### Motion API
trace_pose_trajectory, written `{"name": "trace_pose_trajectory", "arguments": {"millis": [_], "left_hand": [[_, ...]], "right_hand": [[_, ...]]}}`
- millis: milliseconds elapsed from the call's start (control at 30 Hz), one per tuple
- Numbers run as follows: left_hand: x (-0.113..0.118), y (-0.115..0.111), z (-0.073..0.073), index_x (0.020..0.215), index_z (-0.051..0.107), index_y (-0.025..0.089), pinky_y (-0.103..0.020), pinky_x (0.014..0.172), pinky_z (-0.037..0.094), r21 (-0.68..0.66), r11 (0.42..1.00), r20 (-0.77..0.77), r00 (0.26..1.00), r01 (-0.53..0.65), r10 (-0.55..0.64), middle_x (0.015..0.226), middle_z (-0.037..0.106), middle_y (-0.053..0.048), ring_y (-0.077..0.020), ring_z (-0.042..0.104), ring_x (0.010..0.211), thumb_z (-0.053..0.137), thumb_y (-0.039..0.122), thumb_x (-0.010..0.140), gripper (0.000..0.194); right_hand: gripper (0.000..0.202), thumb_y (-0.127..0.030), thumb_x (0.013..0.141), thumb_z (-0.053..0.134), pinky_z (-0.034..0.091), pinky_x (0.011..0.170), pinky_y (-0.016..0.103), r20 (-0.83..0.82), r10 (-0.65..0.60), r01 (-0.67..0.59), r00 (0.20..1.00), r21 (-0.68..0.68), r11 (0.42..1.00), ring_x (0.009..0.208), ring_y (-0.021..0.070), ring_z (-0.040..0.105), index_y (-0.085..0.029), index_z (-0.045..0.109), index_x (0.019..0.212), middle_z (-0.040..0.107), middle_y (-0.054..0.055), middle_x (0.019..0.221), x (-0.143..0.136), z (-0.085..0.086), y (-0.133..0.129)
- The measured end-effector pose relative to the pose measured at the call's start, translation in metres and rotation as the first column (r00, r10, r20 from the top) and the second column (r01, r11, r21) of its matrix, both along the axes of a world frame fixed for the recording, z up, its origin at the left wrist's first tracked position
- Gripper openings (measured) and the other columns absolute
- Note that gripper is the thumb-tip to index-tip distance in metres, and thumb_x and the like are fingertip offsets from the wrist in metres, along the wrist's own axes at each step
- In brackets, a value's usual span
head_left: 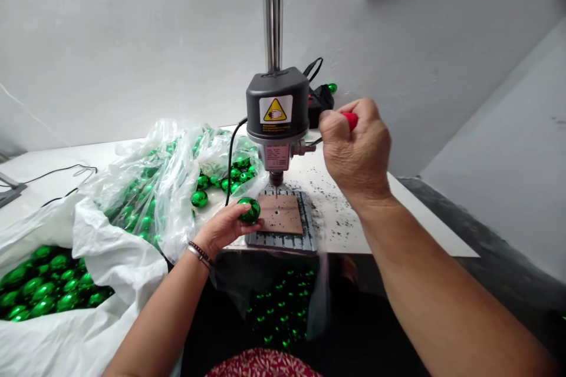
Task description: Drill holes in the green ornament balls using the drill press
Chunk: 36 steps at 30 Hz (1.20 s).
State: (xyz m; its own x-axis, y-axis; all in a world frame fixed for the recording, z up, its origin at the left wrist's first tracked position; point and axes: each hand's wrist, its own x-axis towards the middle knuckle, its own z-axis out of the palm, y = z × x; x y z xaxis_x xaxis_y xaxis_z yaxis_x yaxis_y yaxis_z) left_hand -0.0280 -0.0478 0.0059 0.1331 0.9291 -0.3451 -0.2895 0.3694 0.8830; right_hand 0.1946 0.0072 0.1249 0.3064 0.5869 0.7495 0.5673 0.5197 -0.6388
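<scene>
My left hand (225, 225) grips a shiny green ball (250, 210) between thumb and fingers, at the left edge of the brown board (287, 221). The board has a small hole and lies on the grooved grey base (309, 241) of a bench drill press (277, 100). Above the board points the thin drill bit (276, 192), apart from the ball. My right hand (358, 150) is closed around the red knob (351, 121) of the drill's feed lever, to the right of the drill head. The fingertips of that hand are partly hidden.
Clear plastic bags (177, 171) with green balls lie left of the drill. A white sack (119, 265) at lower left holds more balls. Below the table edge hangs a bag of green balls (283, 306). Dark shavings (336, 218) litter the white table (415, 235); a black cable (230, 159) runs beside the drill.
</scene>
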Motion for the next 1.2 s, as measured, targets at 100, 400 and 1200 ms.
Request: {"name": "trace_pose_trajectory", "arguments": {"millis": [100,400,1200], "left_hand": [[0.011,0.008,-0.005,0.102,0.067,0.019,-0.029,0.076,0.051,0.116,0.992,-0.271,0.96,-0.045,0.075,0.1,0.07,-0.005,-0.0166,0.064,0.085,0.074,0.043,0.073,0.039],[0.041,0.029,-0.029,0.107,0.066,0.017,-0.026,0.082,0.047,0.367,0.93,-0.518,0.833,0.011,0.194,0.098,0.07,-0.003,-0.0168,0.061,0.089,0.068,0.043,0.075,0.042],[0.057,0.035,-0.032,0.129,0.065,0.024,-0.037,0.093,0.048,0.305,0.944,-0.808,0.56,0.127,0.186,0.103,0.074,-0.005,-0.0264,0.064,0.103,0.08,0.039,0.07,0.063]], "right_hand": [[0.026,-0.041,0.09,0.051,0.038,0.06,0.024,0.002,-0.011,0.011,1.0,-0.002,1.0,0.059,0.0061,0.038,-0.019,0.044,0.076,0.045,-0.002,0.065,-0.001,0.001,-0.001],[0.027,-0.043,0.093,0.047,0.04,0.062,0.023,0.046,-0.016,0.015,0.999,0.01,1.0,0.06,0.0058,0.043,-0.019,0.045,0.079,0.046,-0.002,0.067,0.0,0.0,-0.001],[0.029,-0.033,0.089,0.056,0.042,0.071,0.022,0.006,0.058,-0.057,0.998,-0.152,0.987,0.058,0.0032,0.026,-0.019,0.037,0.072,0.034,-0.005,0.06,0.001,0.025,0.002]]}}
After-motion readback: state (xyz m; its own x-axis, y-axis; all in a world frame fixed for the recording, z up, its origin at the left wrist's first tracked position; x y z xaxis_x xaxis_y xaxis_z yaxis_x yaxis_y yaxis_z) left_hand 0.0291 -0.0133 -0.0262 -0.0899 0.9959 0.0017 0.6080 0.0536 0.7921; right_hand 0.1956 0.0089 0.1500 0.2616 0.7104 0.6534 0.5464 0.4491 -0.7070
